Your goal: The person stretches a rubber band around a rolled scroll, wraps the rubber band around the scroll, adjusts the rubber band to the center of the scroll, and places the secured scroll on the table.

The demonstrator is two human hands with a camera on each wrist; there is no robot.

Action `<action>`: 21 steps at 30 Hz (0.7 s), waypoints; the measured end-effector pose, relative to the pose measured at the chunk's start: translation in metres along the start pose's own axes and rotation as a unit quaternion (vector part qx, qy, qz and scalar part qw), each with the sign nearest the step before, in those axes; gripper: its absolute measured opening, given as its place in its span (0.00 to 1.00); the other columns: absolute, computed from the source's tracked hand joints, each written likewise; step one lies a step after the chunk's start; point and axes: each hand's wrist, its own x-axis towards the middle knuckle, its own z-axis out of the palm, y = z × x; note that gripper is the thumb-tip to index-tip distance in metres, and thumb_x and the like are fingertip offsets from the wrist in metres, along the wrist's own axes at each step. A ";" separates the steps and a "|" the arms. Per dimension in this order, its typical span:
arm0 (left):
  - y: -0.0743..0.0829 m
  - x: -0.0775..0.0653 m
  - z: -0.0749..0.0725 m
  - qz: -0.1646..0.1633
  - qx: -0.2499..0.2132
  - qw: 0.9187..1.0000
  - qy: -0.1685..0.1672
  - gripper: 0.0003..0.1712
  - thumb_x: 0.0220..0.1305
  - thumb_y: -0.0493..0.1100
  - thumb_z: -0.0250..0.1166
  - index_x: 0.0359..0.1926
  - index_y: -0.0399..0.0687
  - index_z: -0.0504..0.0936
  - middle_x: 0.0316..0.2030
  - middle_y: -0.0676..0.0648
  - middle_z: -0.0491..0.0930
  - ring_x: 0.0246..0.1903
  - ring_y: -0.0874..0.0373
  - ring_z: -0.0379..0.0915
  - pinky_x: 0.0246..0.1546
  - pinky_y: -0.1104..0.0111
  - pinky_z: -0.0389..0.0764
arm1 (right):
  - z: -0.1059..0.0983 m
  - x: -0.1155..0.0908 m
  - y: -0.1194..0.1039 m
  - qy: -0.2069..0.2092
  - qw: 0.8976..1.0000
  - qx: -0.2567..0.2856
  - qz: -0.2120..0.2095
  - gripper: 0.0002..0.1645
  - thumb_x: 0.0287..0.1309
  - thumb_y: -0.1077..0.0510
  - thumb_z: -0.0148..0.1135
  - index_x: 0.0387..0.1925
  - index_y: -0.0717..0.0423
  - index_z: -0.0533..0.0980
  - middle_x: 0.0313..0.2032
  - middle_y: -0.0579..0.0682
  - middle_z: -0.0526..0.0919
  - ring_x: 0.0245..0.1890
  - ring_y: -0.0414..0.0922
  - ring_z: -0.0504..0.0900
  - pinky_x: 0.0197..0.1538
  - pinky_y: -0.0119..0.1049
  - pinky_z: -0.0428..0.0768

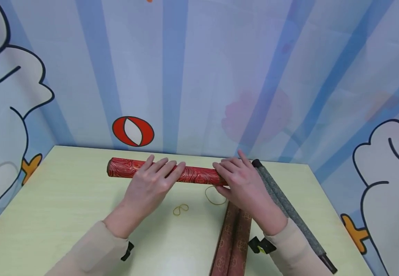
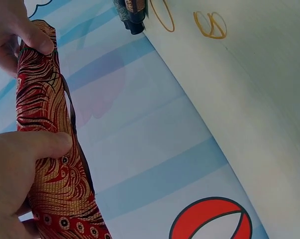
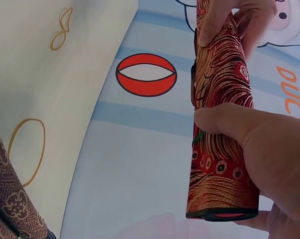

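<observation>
A red brocade roll with swirling gold and black patterns is held level above the far part of the table. My left hand grips it near the middle, thumb along the near side in the left wrist view. Toward its right end my right hand grips it too; in the right wrist view the thumb presses on the brocade and the roll's dark-edged end shows. A thin dark strap runs loose along one side. Parts of the fingers behind the roll are hidden.
Two yellow rubber bands, one twisted and one looped, lie on the table. Brown patterned rolls lie below my right hand. A grey double roll with black ends slants at the right. A printed curtain stands behind.
</observation>
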 end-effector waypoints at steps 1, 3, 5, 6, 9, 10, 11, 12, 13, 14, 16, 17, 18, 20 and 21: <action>0.000 0.000 -0.001 -0.001 0.000 1.000 0.000 0.31 0.52 0.29 0.83 0.59 0.43 0.87 0.49 0.41 0.90 0.47 0.42 0.89 0.52 0.43 0.88 | 0.000 0.000 0.000 0.003 1.000 0.002 0.000 0.39 0.45 0.50 0.90 0.59 0.58 0.85 0.49 0.54 0.90 0.54 0.54 0.86 0.74 0.64 0.71; -0.002 -0.001 -0.002 -0.004 0.001 1.000 0.002 0.32 0.52 0.29 0.83 0.59 0.43 0.87 0.48 0.40 0.90 0.46 0.42 0.89 0.51 0.43 0.88 | 0.000 -0.001 0.000 0.005 1.000 -0.001 0.003 0.40 0.47 0.49 0.89 0.61 0.58 0.84 0.50 0.54 0.90 0.54 0.54 0.86 0.73 0.64 0.72; -0.003 -0.001 -0.003 -0.008 0.002 1.000 0.004 0.32 0.52 0.29 0.83 0.59 0.42 0.87 0.48 0.39 0.90 0.46 0.42 0.89 0.51 0.44 0.88 | -0.002 -0.001 0.001 0.004 1.000 -0.006 0.014 0.41 0.48 0.49 0.88 0.63 0.58 0.83 0.51 0.54 0.90 0.54 0.55 0.86 0.73 0.65 0.72; -0.004 -0.001 -0.003 -0.009 0.003 1.000 0.005 0.32 0.52 0.29 0.83 0.59 0.42 0.87 0.48 0.39 0.90 0.46 0.42 0.89 0.51 0.43 0.88 | -0.003 -0.001 0.002 0.003 1.000 -0.010 0.020 0.41 0.48 0.49 0.88 0.63 0.58 0.83 0.51 0.54 0.89 0.54 0.55 0.86 0.73 0.65 0.72; -0.004 0.000 -0.003 -0.008 0.004 1.000 0.001 0.32 0.52 0.29 0.83 0.60 0.41 0.86 0.47 0.39 0.90 0.46 0.42 0.89 0.51 0.43 0.88 | -0.005 -0.001 0.003 -0.005 0.999 -0.021 0.032 0.39 0.47 0.49 0.89 0.61 0.57 0.84 0.51 0.53 0.90 0.55 0.55 0.85 0.73 0.65 0.71; -0.004 0.000 -0.003 -0.008 0.004 1.000 0.000 0.32 0.53 0.29 0.83 0.60 0.41 0.86 0.47 0.39 0.90 0.46 0.42 0.89 0.51 0.43 0.88 | -0.005 -0.001 0.004 -0.007 0.999 -0.022 0.032 0.38 0.47 0.50 0.89 0.60 0.57 0.85 0.51 0.53 0.90 0.55 0.55 0.85 0.73 0.65 0.71; -0.004 0.000 -0.003 -0.008 0.004 1.000 -0.001 0.31 0.52 0.29 0.83 0.60 0.42 0.87 0.47 0.39 0.89 0.46 0.42 0.89 0.51 0.43 0.88 | -0.005 0.000 0.003 -0.008 0.999 -0.022 0.029 0.38 0.46 0.51 0.89 0.59 0.57 0.85 0.50 0.53 0.90 0.55 0.55 0.85 0.73 0.66 0.71; -0.003 0.001 -0.003 -0.008 0.003 1.000 -0.002 0.31 0.52 0.29 0.83 0.59 0.42 0.87 0.47 0.39 0.89 0.46 0.42 0.89 0.51 0.43 0.88 | -0.004 0.001 0.002 -0.008 0.999 -0.022 0.024 0.38 0.46 0.51 0.90 0.59 0.57 0.86 0.50 0.53 0.90 0.55 0.55 0.85 0.73 0.66 0.71; -0.002 0.001 -0.003 -0.008 0.004 1.000 -0.002 0.31 0.52 0.29 0.83 0.59 0.42 0.87 0.47 0.39 0.90 0.46 0.42 0.89 0.51 0.43 0.88 | -0.004 0.002 0.001 -0.006 1.000 -0.020 0.019 0.38 0.45 0.51 0.90 0.58 0.57 0.86 0.49 0.53 0.90 0.55 0.54 0.85 0.73 0.66 0.71; -0.001 0.002 -0.002 -0.006 0.004 1.000 -0.003 0.31 0.52 0.29 0.83 0.59 0.42 0.87 0.47 0.39 0.90 0.46 0.42 0.89 0.51 0.43 0.88 | -0.003 0.004 0.000 -0.005 1.000 -0.018 0.011 0.38 0.45 0.51 0.90 0.58 0.57 0.86 0.49 0.52 0.90 0.54 0.54 0.86 0.73 0.65 0.71; 0.002 0.003 -0.002 -0.006 0.005 1.000 -0.003 0.31 0.53 0.30 0.83 0.59 0.42 0.87 0.48 0.39 0.90 0.46 0.42 0.89 0.51 0.44 0.88 | -0.003 0.007 -0.002 0.003 1.000 -0.011 0.002 0.38 0.45 0.50 0.90 0.58 0.57 0.86 0.48 0.52 0.91 0.54 0.53 0.86 0.73 0.65 0.71; 0.002 0.004 -0.002 -0.006 0.006 1.000 -0.003 0.31 0.53 0.30 0.83 0.60 0.43 0.87 0.48 0.39 0.90 0.46 0.42 0.89 0.51 0.44 0.88 | -0.003 0.008 -0.003 0.005 1.000 -0.009 -0.001 0.39 0.45 0.50 0.90 0.59 0.57 0.85 0.48 0.52 0.91 0.55 0.53 0.86 0.74 0.65 0.71; 0.003 0.004 -0.002 -0.005 0.006 1.000 -0.005 0.31 0.54 0.30 0.83 0.60 0.43 0.87 0.48 0.39 0.90 0.46 0.42 0.89 0.51 0.44 0.88 | -0.003 0.008 -0.004 0.006 1.000 -0.007 -0.004 0.40 0.46 0.49 0.90 0.60 0.57 0.85 0.49 0.52 0.90 0.55 0.53 0.86 0.74 0.64 0.71; 0.004 0.004 -0.002 -0.007 0.006 1.000 -0.008 0.31 0.54 0.30 0.82 0.61 0.42 0.86 0.49 0.39 0.90 0.47 0.42 0.89 0.52 0.44 0.88 | -0.004 0.007 -0.004 0.005 1.000 -0.004 0.000 0.42 0.48 0.47 0.88 0.63 0.58 0.83 0.50 0.53 0.90 0.56 0.54 0.86 0.74 0.64 0.70; 0.004 0.004 -0.003 -0.011 0.004 1.000 -0.010 0.32 0.54 0.30 0.82 0.61 0.42 0.86 0.49 0.39 0.90 0.47 0.42 0.89 0.52 0.44 0.88 | -0.005 0.005 -0.003 0.004 1.000 -0.003 0.009 0.43 0.48 0.47 0.88 0.64 0.58 0.83 0.51 0.53 0.90 0.56 0.54 0.85 0.75 0.63 0.70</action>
